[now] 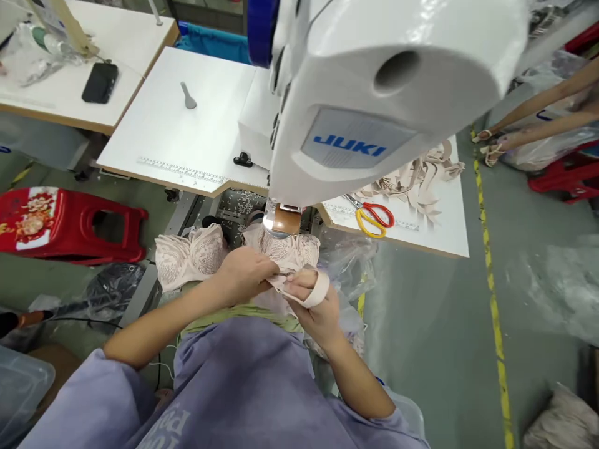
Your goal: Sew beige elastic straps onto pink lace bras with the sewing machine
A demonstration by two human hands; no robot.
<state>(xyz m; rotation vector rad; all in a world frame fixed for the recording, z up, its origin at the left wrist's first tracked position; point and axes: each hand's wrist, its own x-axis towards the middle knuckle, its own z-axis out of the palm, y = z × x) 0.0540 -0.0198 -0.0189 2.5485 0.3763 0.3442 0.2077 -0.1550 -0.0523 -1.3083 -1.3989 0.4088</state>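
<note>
Close in front of my body, below the head of a white sewing machine (346,137), both hands are on a beige lace bra (294,251). My left hand (248,271) pinches the fabric at the edge of a cup. A beige strap (320,290) loops over the fingers of my right hand (314,305), which are curled around it just right of the left fingertips. Another lace cup part (193,254) lies left of my left hand. The needle area is hidden behind the machine's clear guard (281,223).
Red and yellow handled scissors (374,218) lie on the white table (440,231), near a heap of beige strips (416,181). A red stool (75,224) stands left. On the left tables are a black phone (100,82) and a small grey tool (188,96). Another person's legs (538,118) show right.
</note>
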